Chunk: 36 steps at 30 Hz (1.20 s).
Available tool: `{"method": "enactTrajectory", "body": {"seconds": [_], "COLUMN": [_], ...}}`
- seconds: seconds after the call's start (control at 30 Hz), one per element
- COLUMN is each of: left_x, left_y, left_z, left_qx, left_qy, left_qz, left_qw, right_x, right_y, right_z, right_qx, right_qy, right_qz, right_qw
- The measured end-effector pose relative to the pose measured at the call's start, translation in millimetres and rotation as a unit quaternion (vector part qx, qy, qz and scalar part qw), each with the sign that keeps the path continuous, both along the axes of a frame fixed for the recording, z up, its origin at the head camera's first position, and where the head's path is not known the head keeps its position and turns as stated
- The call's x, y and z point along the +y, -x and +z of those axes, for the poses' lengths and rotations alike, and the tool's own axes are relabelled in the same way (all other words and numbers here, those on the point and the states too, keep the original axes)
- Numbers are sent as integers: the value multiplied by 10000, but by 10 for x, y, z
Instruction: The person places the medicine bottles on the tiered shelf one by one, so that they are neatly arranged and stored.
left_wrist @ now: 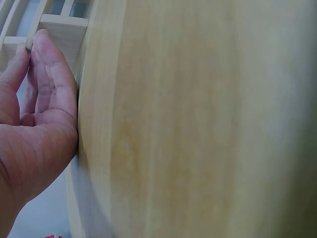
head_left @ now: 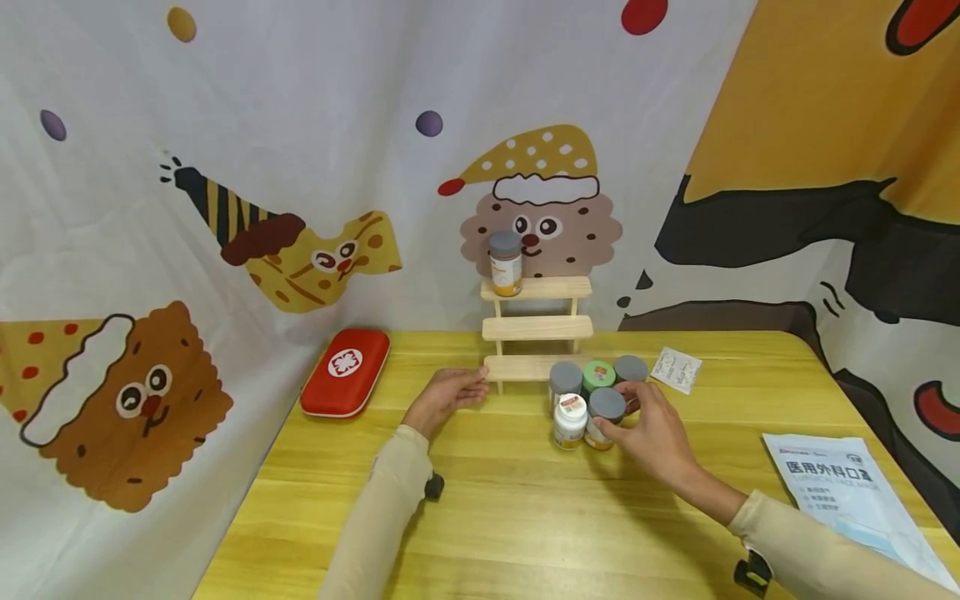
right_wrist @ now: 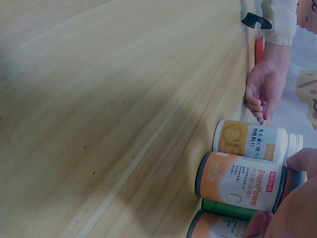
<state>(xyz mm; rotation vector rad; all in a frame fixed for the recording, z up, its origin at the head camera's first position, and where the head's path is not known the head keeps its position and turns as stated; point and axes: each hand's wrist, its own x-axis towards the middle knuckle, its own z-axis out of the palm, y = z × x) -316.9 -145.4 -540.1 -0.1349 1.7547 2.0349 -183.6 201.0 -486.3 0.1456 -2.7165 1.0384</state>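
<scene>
A small three-tier wooden display stand (head_left: pixel 536 328) stands against the back cloth. My left hand (head_left: pixel 442 396) pinches the left end of its lowest step between thumb and fingers. My right hand (head_left: pixel 652 429) grips a grey-lidded supplement bottle (head_left: pixel 606 405) by its upper part, thumb and fingers on either side. This bottle, with an orange and white label, is upright among a tight cluster. Left of it is a white bottle (head_left: pixel 570 421); behind are a green-lidded bottle (head_left: pixel 598 375) and two more grey-lidded ones. Another grey-lidded bottle (head_left: pixel 506 265) sits on the top step's left end.
A red first-aid case (head_left: pixel 345 372) lies at the table's back left. Right of the bottles is a small white packet (head_left: pixel 677 370). A surgical mask package (head_left: pixel 855 500) lies along the right edge. Printed cloth (head_left: pixel 337 125) hangs behind the wooden table (head_left: pixel 517 517).
</scene>
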Motion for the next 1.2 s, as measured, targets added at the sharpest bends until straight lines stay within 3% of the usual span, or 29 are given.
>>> {"method": "enactTrajectory", "body": {"seconds": [0.4, 0.77, 1.2], "left_x": [56, -12, -23], "left_y": [-6, -28, -18], "left_z": [0, -5, 18], "left_qx": [93, 197, 49], "left_qy": [-62, 18, -18], "left_qz": [-101, -109, -87], "left_qw": [9999, 9997, 9999], "right_x": [65, 18, -12], "right_y": [-8, -38, -120], "right_z": [-46, -59, 207], "right_qx": [188, 223, 707], "right_qy": [-53, 22, 117], "right_qz": [-132, -79, -14], "right_qw": [9997, 9997, 9974]}}
